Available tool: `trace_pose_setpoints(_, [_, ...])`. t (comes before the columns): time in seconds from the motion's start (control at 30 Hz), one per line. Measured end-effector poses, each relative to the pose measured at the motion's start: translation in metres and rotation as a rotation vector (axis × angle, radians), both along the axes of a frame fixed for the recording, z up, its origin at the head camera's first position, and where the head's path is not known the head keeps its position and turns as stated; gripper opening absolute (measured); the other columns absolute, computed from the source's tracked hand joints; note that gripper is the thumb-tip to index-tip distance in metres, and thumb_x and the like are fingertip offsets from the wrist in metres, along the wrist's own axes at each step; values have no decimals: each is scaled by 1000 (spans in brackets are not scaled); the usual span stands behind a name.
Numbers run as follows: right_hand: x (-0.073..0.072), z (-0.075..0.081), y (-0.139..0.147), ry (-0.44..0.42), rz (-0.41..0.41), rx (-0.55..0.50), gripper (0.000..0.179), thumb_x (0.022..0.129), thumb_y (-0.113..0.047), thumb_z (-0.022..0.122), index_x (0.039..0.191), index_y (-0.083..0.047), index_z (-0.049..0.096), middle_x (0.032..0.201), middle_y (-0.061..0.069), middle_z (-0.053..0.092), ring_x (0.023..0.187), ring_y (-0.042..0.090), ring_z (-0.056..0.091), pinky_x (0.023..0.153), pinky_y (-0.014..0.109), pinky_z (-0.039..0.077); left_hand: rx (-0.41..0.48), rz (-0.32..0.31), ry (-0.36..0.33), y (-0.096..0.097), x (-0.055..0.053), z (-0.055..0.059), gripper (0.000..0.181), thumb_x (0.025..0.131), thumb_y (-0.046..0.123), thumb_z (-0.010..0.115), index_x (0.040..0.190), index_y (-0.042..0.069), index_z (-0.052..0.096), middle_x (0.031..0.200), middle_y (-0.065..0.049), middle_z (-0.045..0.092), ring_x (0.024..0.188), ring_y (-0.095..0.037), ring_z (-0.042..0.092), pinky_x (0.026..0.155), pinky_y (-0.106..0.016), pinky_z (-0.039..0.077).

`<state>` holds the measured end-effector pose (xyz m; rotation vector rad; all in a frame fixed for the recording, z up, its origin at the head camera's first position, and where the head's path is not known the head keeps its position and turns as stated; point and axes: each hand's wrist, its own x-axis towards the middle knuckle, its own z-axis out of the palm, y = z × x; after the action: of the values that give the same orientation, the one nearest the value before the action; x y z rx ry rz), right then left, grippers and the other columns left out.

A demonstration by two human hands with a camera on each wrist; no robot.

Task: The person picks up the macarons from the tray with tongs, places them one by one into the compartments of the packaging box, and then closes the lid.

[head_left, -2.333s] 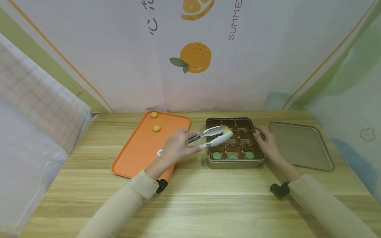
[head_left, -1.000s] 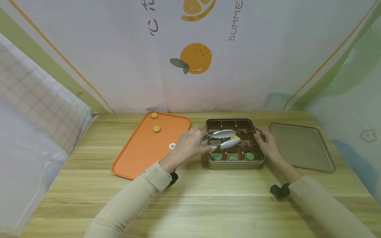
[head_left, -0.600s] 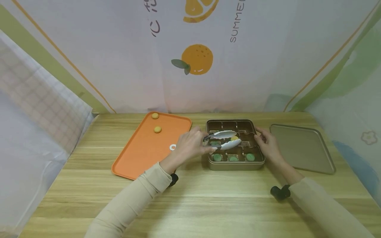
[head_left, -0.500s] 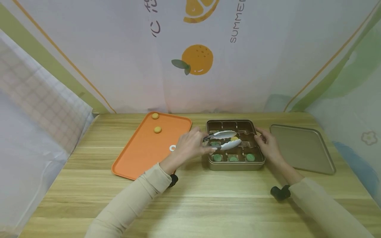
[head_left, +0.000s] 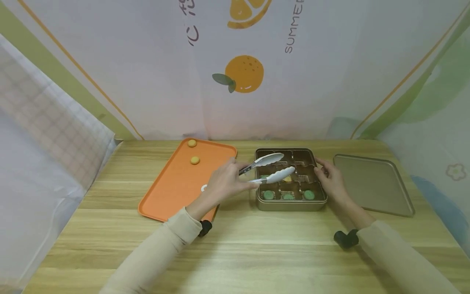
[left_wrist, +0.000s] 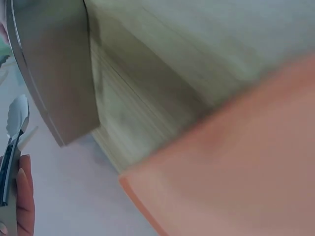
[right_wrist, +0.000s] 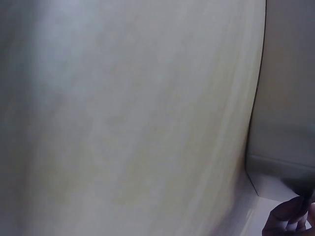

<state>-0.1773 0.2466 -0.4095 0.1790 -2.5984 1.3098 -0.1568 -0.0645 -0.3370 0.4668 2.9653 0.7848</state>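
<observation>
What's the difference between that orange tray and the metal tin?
The orange tray is bright orange, while the metal tin is brownish-gold.
The tray is shallow and undivided; the tin is deeper, with compartments inside.
The tray bears two yellow cookies, whereas the tin holds green cookies and a yellow one.
Both rest on the wooden table.

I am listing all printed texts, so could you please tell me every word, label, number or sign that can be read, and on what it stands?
"SUMME", next letter cut by the picture's top edge: backdrop, running sideways.
Brown characters, backdrop: partly cut, not safely readable.
White ring mark, orange tray: partly behind the left hand.
No brand or number readable.
</observation>
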Motion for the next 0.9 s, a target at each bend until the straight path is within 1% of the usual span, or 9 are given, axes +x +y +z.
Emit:
trace_pose_setpoints(0.1, [0, 1, 1, -13, -2, -10, 37, 96, -7, 50, 128, 12, 48, 75, 10, 50, 59, 2, 42, 52, 18, 38, 11, 56, 1, -16, 1, 0, 63, 72, 49, 77, 126, 19, 62, 89, -4, 50, 65, -16, 41, 51, -27, 33])
trace_pose_setpoints(0.2, [0, 2, 1, -23, -3, -12, 38, 97, -9, 50, 129, 11, 47, 76, 11, 50, 60, 2, 42, 53, 17, 38, 20, 123, -13, -37, 3, -1, 61, 74, 51, 75, 124, 20, 63, 100, -4, 54, 69, -17, 44, 53, -27, 35])
trace_pose_setpoints(0.3, [0, 2, 2, -28, 2, -11, 39, 97, -10, 49, 130, 10, 47, 76, 10, 49, 60, 3, 41, 52, 18, 37, 27, 181, -39, -62, 7, -4, 61, 75, 53, 73, 125, 19, 61, 109, -4, 53, 73, -17, 46, 56, -29, 36])
trace_pose_setpoints(0.37, [0, 2, 2, -25, 5, -13, 39, 97, -9, 49, 130, 11, 47, 76, 10, 48, 60, 3, 41, 52, 18, 37, 26, 216, -53, -79, 8, -6, 62, 75, 53, 72, 126, 19, 60, 106, -5, 53, 73, -19, 45, 56, -30, 36])
trace_pose_setpoints(0.43, [0, 2, 2, -19, 4, -14, 38, 97, -8, 50, 130, 11, 48, 75, 9, 48, 59, 2, 41, 52, 19, 37, 17, 238, -52, -97, 10, -10, 63, 76, 52, 72, 126, 16, 60, 105, -7, 53, 73, -20, 45, 56, -30, 35])
trace_pose_setpoints(0.57, [0, 1, 2, -21, -3, -15, 38, 96, -8, 50, 129, 11, 48, 75, 8, 48, 59, 2, 40, 51, 20, 37, -10, 266, 13, -128, 14, -17, 60, 76, 47, 74, 123, 10, 63, 101, -11, 59, 76, -21, 47, 56, -29, 35])
trace_pose_setpoints(0.67, [-1, 0, 2, -35, -8, -11, 39, 97, -10, 49, 131, 10, 47, 76, 7, 47, 59, 3, 40, 51, 21, 36, -43, 301, 56, -148, 17, -20, 61, 77, 44, 74, 122, 6, 63, 94, -14, 57, 74, -23, 47, 55, -30, 34])
trace_pose_setpoints(0.77, [-1, 0, 2, -42, -4, -10, 40, 97, -11, 48, 131, 10, 46, 76, 7, 48, 58, 3, 40, 50, 21, 36, -74, 342, 66, -161, 19, -19, 64, 77, 45, 73, 123, 2, 61, 94, -17, 54, 71, -25, 48, 54, -31, 35])
trace_pose_setpoints(0.9, [-1, 1, 1, -51, 4, -24, 40, 97, -11, 48, 132, 10, 45, 77, 9, 48, 57, 3, 40, 48, 20, 36, -97, 374, 62, -172, 19, -18, 67, 78, 46, 72, 124, 0, 59, 98, -19, 55, 76, -28, 51, 56, -34, 38])
